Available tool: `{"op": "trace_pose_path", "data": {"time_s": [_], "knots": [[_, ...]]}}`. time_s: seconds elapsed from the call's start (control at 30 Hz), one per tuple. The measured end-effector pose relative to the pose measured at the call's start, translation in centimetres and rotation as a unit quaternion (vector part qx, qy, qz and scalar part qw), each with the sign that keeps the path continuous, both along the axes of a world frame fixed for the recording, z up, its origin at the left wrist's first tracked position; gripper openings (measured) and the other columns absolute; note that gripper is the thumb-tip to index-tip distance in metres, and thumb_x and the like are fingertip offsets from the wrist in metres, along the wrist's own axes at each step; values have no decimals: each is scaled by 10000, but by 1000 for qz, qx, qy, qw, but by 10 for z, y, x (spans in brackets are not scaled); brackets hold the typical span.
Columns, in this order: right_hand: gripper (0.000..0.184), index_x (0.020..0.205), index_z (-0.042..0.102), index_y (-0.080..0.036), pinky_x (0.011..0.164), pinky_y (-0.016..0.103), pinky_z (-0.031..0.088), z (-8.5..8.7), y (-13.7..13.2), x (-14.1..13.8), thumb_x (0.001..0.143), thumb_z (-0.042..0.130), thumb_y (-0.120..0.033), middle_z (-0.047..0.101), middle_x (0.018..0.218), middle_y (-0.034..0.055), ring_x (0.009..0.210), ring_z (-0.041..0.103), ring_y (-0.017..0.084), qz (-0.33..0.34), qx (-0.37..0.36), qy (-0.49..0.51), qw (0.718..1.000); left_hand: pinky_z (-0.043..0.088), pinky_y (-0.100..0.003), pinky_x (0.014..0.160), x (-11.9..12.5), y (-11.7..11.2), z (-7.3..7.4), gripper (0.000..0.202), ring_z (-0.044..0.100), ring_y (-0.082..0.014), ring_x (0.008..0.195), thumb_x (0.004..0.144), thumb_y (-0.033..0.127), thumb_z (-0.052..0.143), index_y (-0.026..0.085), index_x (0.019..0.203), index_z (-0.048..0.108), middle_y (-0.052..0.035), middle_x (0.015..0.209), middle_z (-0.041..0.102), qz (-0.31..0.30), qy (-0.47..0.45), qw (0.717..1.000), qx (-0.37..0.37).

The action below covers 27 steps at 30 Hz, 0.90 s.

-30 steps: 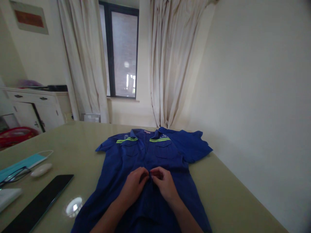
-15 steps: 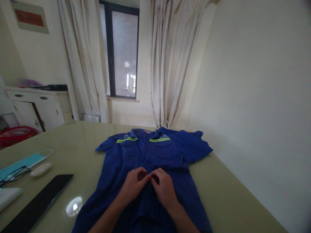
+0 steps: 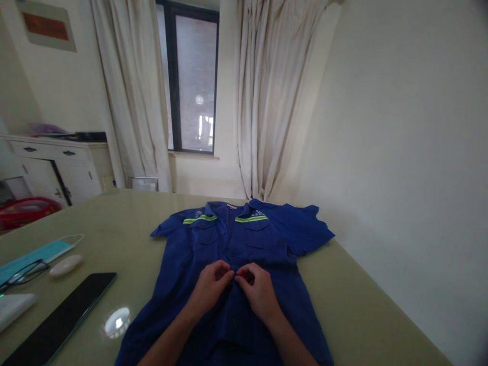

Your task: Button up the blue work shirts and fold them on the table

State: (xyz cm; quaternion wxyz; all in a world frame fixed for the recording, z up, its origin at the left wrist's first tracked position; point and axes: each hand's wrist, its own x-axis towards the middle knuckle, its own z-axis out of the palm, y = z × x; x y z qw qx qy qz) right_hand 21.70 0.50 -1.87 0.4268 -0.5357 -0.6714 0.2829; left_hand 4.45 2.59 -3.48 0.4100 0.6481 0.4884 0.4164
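A blue short-sleeved work shirt [image 3: 263, 244] with two yellow-green reflective strips lies face up on the pale green table [image 3: 125, 223], collar away from me. Both my hands meet at the shirt's front placket, about halfway down. My left hand [image 3: 211, 290] pinches the left edge of the placket with curled fingers. My right hand [image 3: 257, 292] pinches the right edge, its fingertips touching those of the left. What sits between the fingertips is too small to make out.
Left of the shirt lie a dark tablet [image 3: 61, 317], a white oval mouse [image 3: 65, 265], glasses [image 3: 21, 274] on a blue face mask [image 3: 36, 252], and a white object [image 3: 13, 310]. A white cabinet [image 3: 57, 165] and curtained window [image 3: 194, 81] stand behind; a wall runs along the right.
Both hands stay at the placket; the fingers have shifted slightly, pinching together a little higher on the shirt. The shirt has not moved.
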Motion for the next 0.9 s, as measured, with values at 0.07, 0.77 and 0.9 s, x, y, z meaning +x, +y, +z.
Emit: {"op": "trace_pose_path", "data": {"time_s": [0.07, 0.77, 0.9], "knots": [[67, 837, 725, -199, 707, 270, 475, 1, -1, 0, 833, 664, -228, 702, 802, 24, 757, 659, 182, 5, -2, -2, 1000, 460, -266, 656, 0, 0, 1, 334, 616, -174, 714, 836, 507, 623, 176, 843, 664, -6, 746, 671, -6, -6, 1000, -5], [170, 853, 751, -179, 785, 302, 487, -8, 10, 6, 869, 599, -254, 758, 847, 61, 844, 697, 227, 7, -35, 17, 999, 419, -265, 695, 5, -14, 13, 169, 627, -169, 748, 872, 190, 503, 224, 859, 668, -12, 826, 694, -19, 136, 983, 123], [203, 866, 739, -178, 760, 287, 477, -6, 5, 2, 907, 562, -268, 732, 842, 57, 815, 680, 206, 7, 15, -15, 1000, 449, -260, 694, 5, -13, 14, 164, 669, -177, 751, 845, 208, 530, 208, 861, 693, -15, 806, 732, -18, 86, 994, 67]]}}
